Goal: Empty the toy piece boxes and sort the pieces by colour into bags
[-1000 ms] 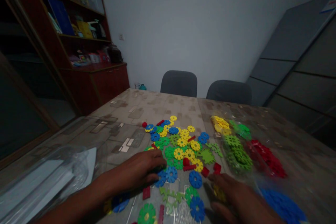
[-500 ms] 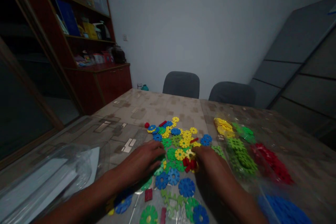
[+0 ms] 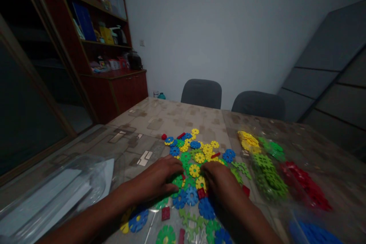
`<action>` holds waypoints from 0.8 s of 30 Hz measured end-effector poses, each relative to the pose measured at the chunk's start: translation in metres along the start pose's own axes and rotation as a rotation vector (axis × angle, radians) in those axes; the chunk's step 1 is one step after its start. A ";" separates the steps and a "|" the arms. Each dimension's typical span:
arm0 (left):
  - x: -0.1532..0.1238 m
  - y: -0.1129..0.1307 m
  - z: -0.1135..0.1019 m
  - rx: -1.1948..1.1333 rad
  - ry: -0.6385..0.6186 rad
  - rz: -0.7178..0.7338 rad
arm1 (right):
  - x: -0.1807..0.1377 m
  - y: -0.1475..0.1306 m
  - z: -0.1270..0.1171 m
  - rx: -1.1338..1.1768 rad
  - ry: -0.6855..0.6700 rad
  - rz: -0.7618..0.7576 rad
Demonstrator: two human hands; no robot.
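Observation:
A loose heap of flat plastic snowflake pieces [image 3: 197, 152] in blue, yellow, green and red covers the middle of the table [image 3: 160, 118]. My left hand [image 3: 160, 179] lies palm down on the heap's near left side, its fingertips touching a green piece [image 3: 177, 180]. My right hand [image 3: 221, 183] rests just right of it, fingers bent over a yellow piece [image 3: 200, 183] and a small red one [image 3: 201, 193]. In this dim light the frame does not show whether either hand grips a piece. Blue pieces [image 3: 192, 196] lie between the two wrists.
Clear bags of sorted pieces lie to the right: yellow [image 3: 248, 141], green [image 3: 268, 175], red [image 3: 305, 187], blue [image 3: 314, 232]. A clear plastic container [image 3: 54, 194] sits at the near left. Two grey chairs [image 3: 201, 93] stand behind the table, a wooden shelf unit [image 3: 100, 45] at left.
My right hand went from the near right edge up into the heap and now sits beside my left. My left hand stayed on the pile and shifted slightly. The view tilted a little.

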State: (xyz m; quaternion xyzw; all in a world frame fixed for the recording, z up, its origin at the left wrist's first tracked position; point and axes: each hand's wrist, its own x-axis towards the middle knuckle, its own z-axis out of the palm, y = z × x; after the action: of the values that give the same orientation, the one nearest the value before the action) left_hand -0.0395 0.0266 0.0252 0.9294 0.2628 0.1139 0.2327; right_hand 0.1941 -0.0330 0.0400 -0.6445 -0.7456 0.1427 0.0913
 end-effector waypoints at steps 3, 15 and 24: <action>-0.001 0.002 -0.003 0.015 -0.020 0.011 | 0.007 -0.003 -0.004 -0.063 -0.015 0.038; 0.000 0.009 -0.005 0.096 -0.046 -0.019 | 0.019 0.001 -0.001 -0.147 -0.077 0.035; -0.003 0.008 -0.007 0.094 -0.078 -0.136 | 0.020 0.016 0.003 -0.070 -0.064 0.020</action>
State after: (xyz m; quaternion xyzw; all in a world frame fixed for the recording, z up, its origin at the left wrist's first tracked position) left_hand -0.0408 0.0214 0.0348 0.9229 0.3213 0.0493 0.2063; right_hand 0.2054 -0.0120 0.0306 -0.6497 -0.7463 0.1379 0.0434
